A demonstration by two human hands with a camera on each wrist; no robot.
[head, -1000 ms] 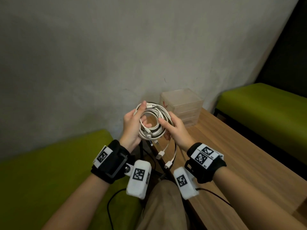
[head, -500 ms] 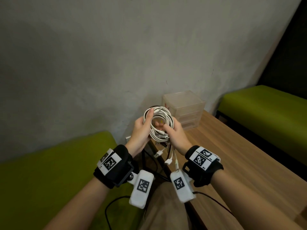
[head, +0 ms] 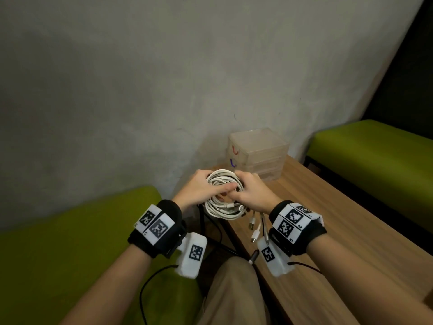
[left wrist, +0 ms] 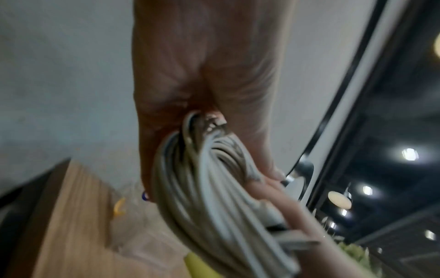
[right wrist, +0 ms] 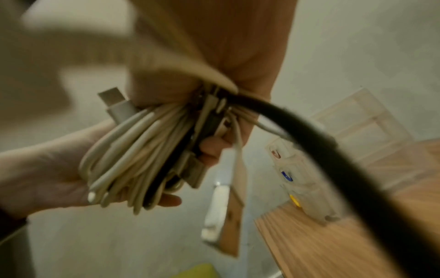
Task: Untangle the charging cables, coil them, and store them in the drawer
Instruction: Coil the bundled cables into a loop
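Note:
A coil of white charging cables [head: 222, 202] hangs in the air just off the left edge of the wooden table [head: 351, 231]. My left hand [head: 201, 188] grips its left side with the thumb laid across the loops. On the right side my right hand [head: 250, 193] holds the bundle. Several plug ends [head: 254, 228] dangle below the coil. The left wrist view is filled by the same cable loops [left wrist: 214, 188] in my palm. From the right wrist the coil [right wrist: 133, 156] shows with a USB plug [right wrist: 116, 107] and a black cable [right wrist: 333, 156] sticking out. The clear drawer unit [head: 257, 156] stands behind, drawers closed.
The drawer unit has red [head: 235, 151] and blue [head: 232, 163] handles and sits against the grey wall. Green benches [head: 58, 242] lie left and at the far right [head: 375, 160]. My trouser leg [head: 234, 289] is below the hands. Black cords run under the table edge.
Both hands have turned palm-down and closed in over the coil, which has tipped from upright to lying nearly flat. The view has dropped, and the plug ends now dangle to the right.

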